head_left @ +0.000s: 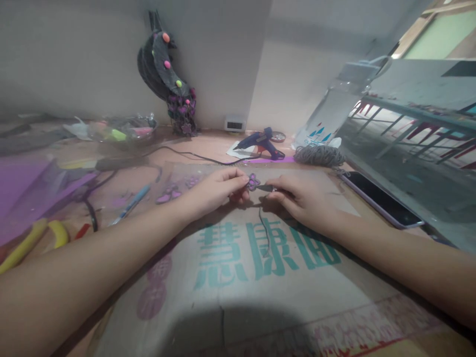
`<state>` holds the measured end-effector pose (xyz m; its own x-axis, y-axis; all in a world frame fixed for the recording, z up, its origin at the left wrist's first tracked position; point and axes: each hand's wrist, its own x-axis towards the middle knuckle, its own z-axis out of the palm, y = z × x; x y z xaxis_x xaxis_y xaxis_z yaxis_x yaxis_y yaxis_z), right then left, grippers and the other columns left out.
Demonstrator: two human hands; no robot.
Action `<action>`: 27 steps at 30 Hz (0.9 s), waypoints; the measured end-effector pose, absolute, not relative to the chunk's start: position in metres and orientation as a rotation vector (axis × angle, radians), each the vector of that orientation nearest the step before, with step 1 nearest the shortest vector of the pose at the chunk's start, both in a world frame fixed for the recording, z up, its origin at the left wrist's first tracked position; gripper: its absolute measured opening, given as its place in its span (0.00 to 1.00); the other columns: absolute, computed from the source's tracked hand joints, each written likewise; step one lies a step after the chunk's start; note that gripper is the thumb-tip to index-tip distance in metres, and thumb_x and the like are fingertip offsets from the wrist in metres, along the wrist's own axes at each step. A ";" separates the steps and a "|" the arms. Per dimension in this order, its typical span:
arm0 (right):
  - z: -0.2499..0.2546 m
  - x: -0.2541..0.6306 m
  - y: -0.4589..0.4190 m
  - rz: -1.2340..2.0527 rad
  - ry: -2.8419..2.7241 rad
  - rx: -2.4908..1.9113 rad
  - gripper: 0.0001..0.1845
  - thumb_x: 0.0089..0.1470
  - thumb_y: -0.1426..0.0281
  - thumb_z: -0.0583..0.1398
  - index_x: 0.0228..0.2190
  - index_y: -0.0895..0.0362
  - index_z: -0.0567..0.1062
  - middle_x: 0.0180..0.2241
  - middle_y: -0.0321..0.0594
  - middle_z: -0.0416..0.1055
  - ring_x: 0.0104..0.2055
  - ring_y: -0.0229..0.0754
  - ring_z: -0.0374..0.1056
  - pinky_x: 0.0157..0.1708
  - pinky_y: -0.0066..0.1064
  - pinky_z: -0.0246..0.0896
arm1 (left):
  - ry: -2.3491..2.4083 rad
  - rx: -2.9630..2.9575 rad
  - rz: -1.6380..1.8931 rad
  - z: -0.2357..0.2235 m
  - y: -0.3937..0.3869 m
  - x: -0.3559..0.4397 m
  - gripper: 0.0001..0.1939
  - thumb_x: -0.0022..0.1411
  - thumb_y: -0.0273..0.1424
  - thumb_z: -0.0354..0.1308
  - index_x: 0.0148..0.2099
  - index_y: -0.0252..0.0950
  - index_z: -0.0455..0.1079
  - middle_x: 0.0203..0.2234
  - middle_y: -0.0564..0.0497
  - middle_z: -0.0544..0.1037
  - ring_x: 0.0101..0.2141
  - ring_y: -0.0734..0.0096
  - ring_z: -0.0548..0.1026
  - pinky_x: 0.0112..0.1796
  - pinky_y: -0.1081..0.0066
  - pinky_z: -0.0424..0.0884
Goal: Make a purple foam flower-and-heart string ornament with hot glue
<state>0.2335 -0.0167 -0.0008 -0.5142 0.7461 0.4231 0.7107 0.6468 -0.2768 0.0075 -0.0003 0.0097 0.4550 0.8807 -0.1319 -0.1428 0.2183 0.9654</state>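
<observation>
My left hand [219, 189] pinches a small purple flower piece [253, 181] just above a flattened cardboard sheet [238, 277] with green printed characters. My right hand [297, 197] is closed on a thin dark tool [265, 188] whose tip touches the flower. A thin dark wire [265, 229] trails down from the hands across the cardboard. Both forearms rest along the cardboard.
A blue glue gun [260, 143] lies behind the hands, a coil of grey cord [320, 155] to its right. A phone [379, 198] lies at right beside a glass panel. Purple flower cutouts [174, 191], a blue pen [133, 202], yellow-handled pliers [33, 240] and a dark decorated ornament [167, 79] are at left and behind.
</observation>
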 end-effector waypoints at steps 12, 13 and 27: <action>0.003 0.230 -0.020 0.181 -2.225 -1.199 0.12 0.61 0.63 0.58 0.42 0.57 0.74 0.31 0.41 0.76 0.29 0.42 0.69 0.28 0.32 0.61 | 0.765 1.313 0.854 -0.005 0.006 0.006 0.10 0.66 0.33 0.55 0.32 0.35 0.65 0.22 0.55 0.71 0.24 0.78 0.69 0.30 0.76 0.66; 0.003 0.229 -0.020 0.217 -2.200 -1.220 0.12 0.60 0.63 0.59 0.40 0.57 0.74 0.30 0.40 0.76 0.28 0.41 0.68 0.27 0.31 0.60 | 0.781 1.382 0.840 -0.006 0.006 0.005 0.10 0.65 0.35 0.56 0.32 0.35 0.66 0.22 0.55 0.71 0.24 0.77 0.68 0.30 0.75 0.65; 0.000 0.224 -0.024 0.740 -1.979 -1.249 0.06 0.57 0.66 0.58 0.33 0.55 0.73 0.26 0.36 0.74 0.27 0.40 0.71 0.23 0.28 0.61 | 0.896 2.086 0.614 0.008 -0.001 0.000 0.18 0.69 0.41 0.48 0.34 0.35 0.71 0.27 0.53 0.74 0.30 0.70 0.70 0.32 0.71 0.61</action>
